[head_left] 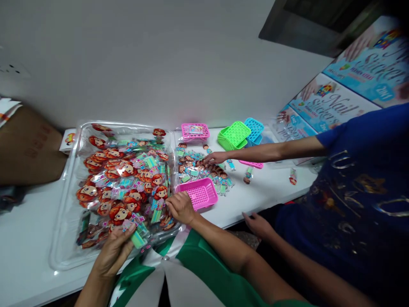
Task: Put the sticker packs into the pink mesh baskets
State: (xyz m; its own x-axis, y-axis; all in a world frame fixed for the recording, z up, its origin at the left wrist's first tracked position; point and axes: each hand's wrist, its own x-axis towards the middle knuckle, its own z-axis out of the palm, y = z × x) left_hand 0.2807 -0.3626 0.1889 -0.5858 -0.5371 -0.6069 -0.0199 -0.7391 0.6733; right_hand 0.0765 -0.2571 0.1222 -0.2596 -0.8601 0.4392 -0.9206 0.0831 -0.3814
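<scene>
The left hand pinches a green-edged doll packet between its fingers, at the near rim of the clear tray. The right hand lies with fingers curled on the packet heap – touching the pink basket. Farther on the table, a co-worker's hand presses on small dolls.

"nail sticker" on boxes
</scene>
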